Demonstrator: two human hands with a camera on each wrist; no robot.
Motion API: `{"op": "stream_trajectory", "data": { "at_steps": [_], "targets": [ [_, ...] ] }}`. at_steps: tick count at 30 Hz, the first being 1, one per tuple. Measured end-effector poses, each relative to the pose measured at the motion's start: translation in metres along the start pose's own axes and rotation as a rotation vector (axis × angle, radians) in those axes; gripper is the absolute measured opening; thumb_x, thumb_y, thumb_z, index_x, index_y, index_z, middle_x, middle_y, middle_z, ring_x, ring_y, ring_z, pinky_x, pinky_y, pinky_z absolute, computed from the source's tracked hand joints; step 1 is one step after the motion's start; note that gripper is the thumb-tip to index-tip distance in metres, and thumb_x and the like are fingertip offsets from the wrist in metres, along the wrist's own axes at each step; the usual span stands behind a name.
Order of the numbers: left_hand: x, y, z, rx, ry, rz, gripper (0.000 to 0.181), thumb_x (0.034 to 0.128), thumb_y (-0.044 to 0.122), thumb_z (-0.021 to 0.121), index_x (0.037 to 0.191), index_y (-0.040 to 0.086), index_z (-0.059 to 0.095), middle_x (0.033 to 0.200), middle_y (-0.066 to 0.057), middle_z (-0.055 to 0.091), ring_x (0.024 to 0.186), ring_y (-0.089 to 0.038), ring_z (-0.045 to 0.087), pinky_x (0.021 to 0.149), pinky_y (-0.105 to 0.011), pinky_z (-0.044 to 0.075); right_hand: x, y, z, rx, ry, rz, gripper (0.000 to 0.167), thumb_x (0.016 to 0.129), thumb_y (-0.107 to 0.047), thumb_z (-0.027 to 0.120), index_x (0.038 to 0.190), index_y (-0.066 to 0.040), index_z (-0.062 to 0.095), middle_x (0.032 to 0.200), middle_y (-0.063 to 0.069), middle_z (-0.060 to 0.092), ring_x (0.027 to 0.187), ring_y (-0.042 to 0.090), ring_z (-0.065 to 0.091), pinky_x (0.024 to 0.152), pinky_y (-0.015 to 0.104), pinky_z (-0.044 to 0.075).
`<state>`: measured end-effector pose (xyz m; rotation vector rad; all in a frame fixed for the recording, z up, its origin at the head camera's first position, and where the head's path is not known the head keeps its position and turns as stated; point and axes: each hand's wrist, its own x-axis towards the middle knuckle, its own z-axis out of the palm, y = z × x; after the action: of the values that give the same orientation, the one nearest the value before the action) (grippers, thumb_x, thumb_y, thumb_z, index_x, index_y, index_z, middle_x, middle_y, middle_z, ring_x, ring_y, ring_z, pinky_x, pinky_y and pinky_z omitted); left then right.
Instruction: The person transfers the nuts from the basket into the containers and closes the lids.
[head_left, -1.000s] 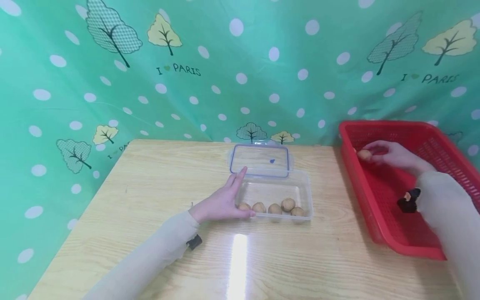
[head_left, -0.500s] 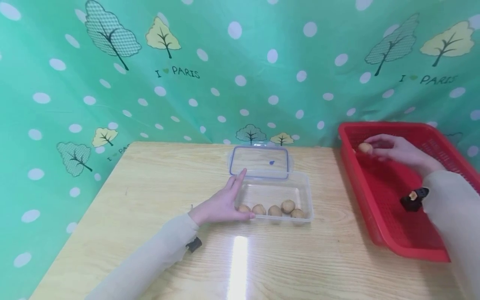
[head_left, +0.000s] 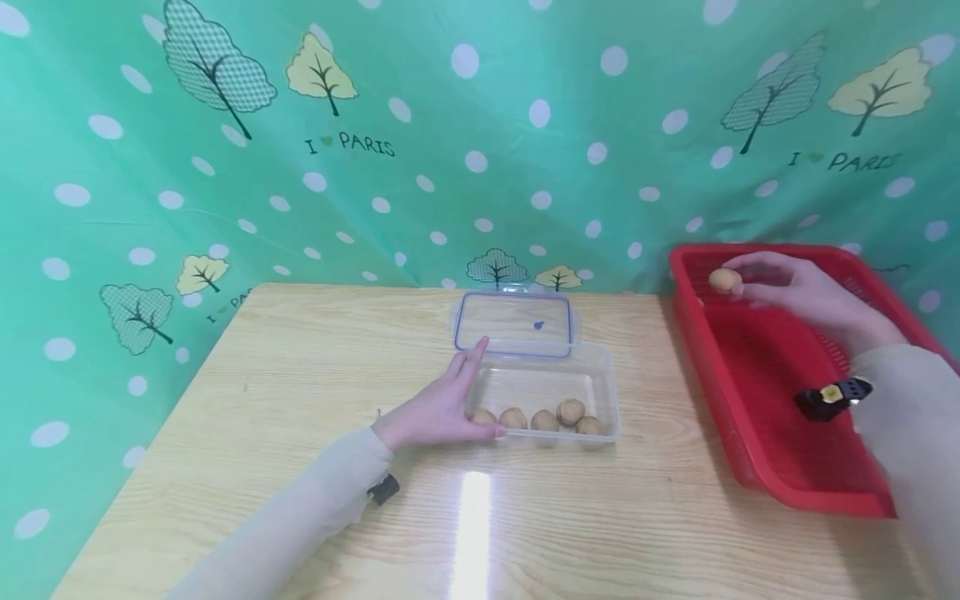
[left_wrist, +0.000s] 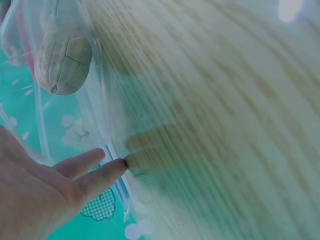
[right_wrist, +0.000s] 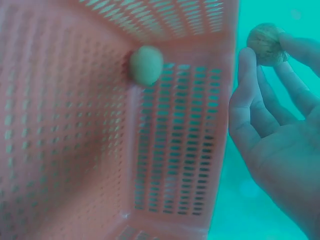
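While the left hand (head_left: 442, 408), fingers extended, touches the left end of the clear container (head_left: 536, 387), the right hand (head_left: 813, 296) pinches a walnut (head_left: 724, 281) at its fingertips over the far left of the red basket (head_left: 712, 375). Five walnuts (head_left: 545, 421) line the container's near side.

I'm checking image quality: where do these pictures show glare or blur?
Head view: a white streak of glare on the table; left wrist view: a bright spot at upper right; right wrist view: the walnut in the basket is blurred, the held walnut clearer.
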<state>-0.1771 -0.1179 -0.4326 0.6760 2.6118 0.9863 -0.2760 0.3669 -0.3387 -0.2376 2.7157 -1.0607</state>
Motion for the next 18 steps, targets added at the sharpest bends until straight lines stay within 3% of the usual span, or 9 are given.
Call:
{"op": "stream_trajectory", "data": {
  "at_steps": [9, 18],
  "targets": [
    [0.0, 0.0, 0.0, 0.016, 0.007, -0.001, 0.124, 0.073, 0.06, 0.075, 0.154, 0.029, -0.014, 0.154, -0.017, 0.017, 0.107, -0.028, 0.058, 0.091, -0.039, 0.05, -0.011, -0.016, 0.002, 0.073, 0.053, -0.074, 0.048, 0.094, -0.029, 0.065, 0.138, -0.019, 0.049, 0.12, -0.008, 0.056, 0.099, 0.008, 0.058, 0.074, 0.018, 0.052],
    [0.001, 0.001, 0.0, 0.009, 0.014, 0.007, 0.125, 0.0727, 0.059, 0.076, 0.154, 0.027, -0.014, 0.153, -0.018, 0.019, 0.109, -0.031, 0.057, 0.093, -0.041, 0.049, -0.02, -0.041, 0.011, 0.147, 0.052, -0.143, 0.045, 0.095, -0.021, 0.064, 0.137, -0.016, 0.049, 0.118, -0.007, 0.06, 0.099, 0.008, 0.06, 0.075, 0.018, 0.053]
  ]
}}
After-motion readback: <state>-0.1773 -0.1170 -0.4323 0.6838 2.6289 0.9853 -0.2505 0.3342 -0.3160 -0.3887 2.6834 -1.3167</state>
